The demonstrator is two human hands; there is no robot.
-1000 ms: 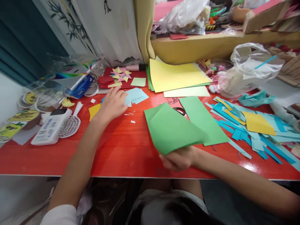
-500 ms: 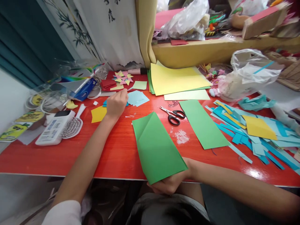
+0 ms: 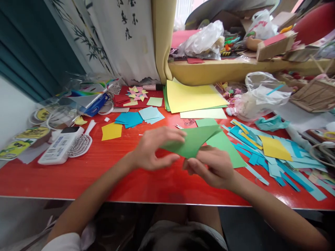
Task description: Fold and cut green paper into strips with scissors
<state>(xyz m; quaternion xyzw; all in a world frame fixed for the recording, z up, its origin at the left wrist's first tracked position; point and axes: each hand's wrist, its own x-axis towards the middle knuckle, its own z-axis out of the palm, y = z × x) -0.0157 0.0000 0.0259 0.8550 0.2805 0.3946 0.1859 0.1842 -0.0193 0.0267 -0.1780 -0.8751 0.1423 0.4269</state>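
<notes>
A folded sheet of green paper (image 3: 192, 141) is held tilted above the red table. My right hand (image 3: 213, 165) pinches its lower right edge between thumb and curled fingers. At the paper's left end, my left hand (image 3: 158, 146) has its fingers laid along the sheet, while the thumb stands apart below. Behind the right hand lies a lighter green paper strip (image 3: 231, 151), partly covered. Just the silver tips of the scissors (image 3: 179, 126) show past the held sheet; the handles are hidden.
Blue paper squares (image 3: 131, 119), light blue squares (image 3: 151, 114) and a yellow square (image 3: 111, 131) lie left of centre. Large yellow sheets (image 3: 195, 96) are at the back. Cut paper strips (image 3: 277, 164) heap at right. A hairbrush (image 3: 81, 144) and white box (image 3: 60, 144) sit left.
My left hand has moved from the blue squares to the green paper. My right hand has raised the paper forward and turned it, so it now covers most of the scissors. The view has shifted slightly.
</notes>
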